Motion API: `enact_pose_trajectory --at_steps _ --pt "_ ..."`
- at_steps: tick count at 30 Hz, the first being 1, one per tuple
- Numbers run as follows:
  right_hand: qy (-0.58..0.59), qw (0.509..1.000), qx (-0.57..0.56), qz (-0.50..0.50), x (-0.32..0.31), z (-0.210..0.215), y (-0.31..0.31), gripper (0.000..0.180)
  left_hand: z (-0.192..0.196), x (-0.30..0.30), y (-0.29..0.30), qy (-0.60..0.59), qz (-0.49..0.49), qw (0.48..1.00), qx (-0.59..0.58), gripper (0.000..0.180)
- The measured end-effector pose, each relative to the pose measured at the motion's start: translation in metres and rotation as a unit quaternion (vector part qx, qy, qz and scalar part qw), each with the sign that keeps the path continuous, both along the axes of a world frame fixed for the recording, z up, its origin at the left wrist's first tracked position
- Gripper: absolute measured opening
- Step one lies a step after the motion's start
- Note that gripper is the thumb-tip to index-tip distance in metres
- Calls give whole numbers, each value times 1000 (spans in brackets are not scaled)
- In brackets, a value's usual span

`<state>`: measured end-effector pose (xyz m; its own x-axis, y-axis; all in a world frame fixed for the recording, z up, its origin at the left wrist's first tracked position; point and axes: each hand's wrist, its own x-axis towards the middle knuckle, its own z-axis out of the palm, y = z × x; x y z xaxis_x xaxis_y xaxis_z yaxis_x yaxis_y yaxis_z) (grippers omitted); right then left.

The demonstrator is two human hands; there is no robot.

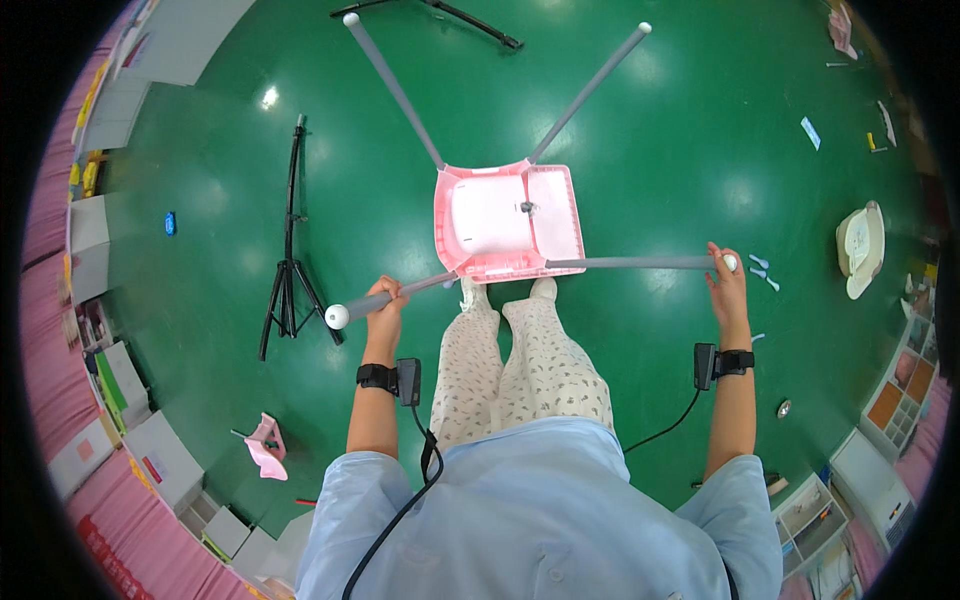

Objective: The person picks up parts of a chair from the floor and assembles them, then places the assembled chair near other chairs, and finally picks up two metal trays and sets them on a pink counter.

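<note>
A pink plastic chair seat [508,222] is turned upside down in front of my feet, with several grey legs sticking out from it. My left hand [386,304] is closed around the near-left grey leg [352,309], close to its white end cap. My right hand [725,285] grips the near-right grey leg [630,264] just before its white tip. Two more legs [590,88] point away toward the far floor. Both wrists carry black strapped devices with cables.
A black folded tripod [288,260] stands on the green floor to the left. A pink plastic part [265,444] lies lower left. A cream seat part [860,248] and small white pieces [762,268] lie at the right. Boxes and shelves line both sides.
</note>
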<state>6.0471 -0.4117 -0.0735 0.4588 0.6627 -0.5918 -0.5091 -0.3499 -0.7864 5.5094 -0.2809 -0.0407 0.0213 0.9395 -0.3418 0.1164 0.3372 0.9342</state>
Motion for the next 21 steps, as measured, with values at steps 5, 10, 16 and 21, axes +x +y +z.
enact_pose_trajectory --at_steps 5,10,16,21 --pt "129 982 106 -89 20 22 18 9 53 29 32 -71 56 996 15 28" --pt "116 976 158 -92 7 92 24 13 133 36 69 -105 36 994 -9 25" --pt "39 972 207 -108 -27 194 34 14 179 3 101 -162 33 986 2 20" --pt "-48 953 281 -104 -59 274 11 33 240 -17 130 -70 -126 981 129 32"
